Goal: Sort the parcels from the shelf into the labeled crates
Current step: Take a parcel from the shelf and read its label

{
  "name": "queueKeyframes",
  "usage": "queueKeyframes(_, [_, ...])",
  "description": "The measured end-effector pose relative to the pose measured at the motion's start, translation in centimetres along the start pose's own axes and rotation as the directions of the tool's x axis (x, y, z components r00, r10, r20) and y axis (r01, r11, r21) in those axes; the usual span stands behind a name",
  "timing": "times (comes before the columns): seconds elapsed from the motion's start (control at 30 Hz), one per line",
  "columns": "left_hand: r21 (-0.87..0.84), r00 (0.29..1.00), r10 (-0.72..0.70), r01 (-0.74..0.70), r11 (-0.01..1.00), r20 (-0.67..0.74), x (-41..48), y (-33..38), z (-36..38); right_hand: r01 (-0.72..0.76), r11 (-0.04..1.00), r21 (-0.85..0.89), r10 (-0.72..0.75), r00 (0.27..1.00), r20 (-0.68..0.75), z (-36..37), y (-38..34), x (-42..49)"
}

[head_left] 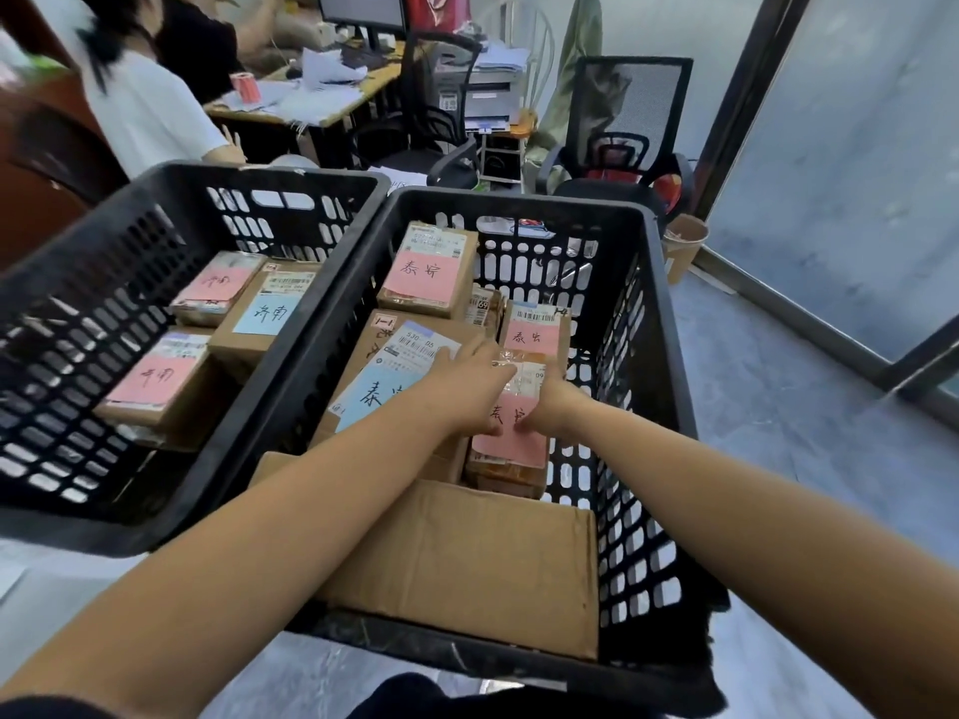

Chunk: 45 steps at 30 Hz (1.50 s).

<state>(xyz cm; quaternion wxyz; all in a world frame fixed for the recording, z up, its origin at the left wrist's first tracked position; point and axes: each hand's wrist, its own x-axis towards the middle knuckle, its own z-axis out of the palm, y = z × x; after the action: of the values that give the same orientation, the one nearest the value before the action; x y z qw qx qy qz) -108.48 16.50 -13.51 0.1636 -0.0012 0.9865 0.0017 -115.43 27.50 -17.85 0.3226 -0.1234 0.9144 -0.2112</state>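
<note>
While clasping one pink-labelled parcel with left grip and right grip, holding it inside right crate of two, beside three other labelled parcels; three more in left crate.

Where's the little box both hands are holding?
In the head view, the held parcel lies in the right crate by its right wall, beside the blue-labelled parcel, between left hand and right hand.

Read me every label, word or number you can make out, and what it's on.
"泰安": pink label on rear brown parcel, right black crate.
"泰安": pink label on brown parcel by its right wall.
"530 D5": white waybill on large brown box.
"济南": blue label, left black crate.
Held brown parcel's pink label: half covered.
Other print: blurred or covered.
</note>
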Motion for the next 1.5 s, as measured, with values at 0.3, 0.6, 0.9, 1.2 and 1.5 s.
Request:
queueKeyframes(0.3, [-0.112,0.998,-0.06,0.064,0.992,0.036,0.0,-1.2,0.0,0.119,0.99,0.082,-0.113,0.991,-0.073,-1.0,-0.4,1.8])
queueKeyframes(0.6, [-0.151,1.0,0.01,-0.006,0.989,0.026,-0.1,-1.7,-0.5,0.192,0.961,-0.2,-0.189,0.981,0.037,-2.1,-0.5,0.9])
queueKeyframes(0.9, [-0.142,0.999,0.005,0.001,0.99,0.042,-0.3,-1.8,-0.6,0.234,0.911,-0.34,-0.228,0.972,0.058,-2.7,-1.1,0.7])
queueKeyframes(1.2, [-0.214,0.997,-0.035,0.018,0.977,-0.076,-0.5,-2.7,-1.6,0.355,0.868,-0.347,-0.438,0.876,-0.202,-4.1,-2.0,-0.2])
queueKeyframes(1.5, [-0.135,0.923,-0.149,0.107,0.985,-0.355,-8.2,-6.1,-2.7,0.554,0.726,-0.408,-0.653,0.74,-0.158,-3.9,-7.6,-6.3])
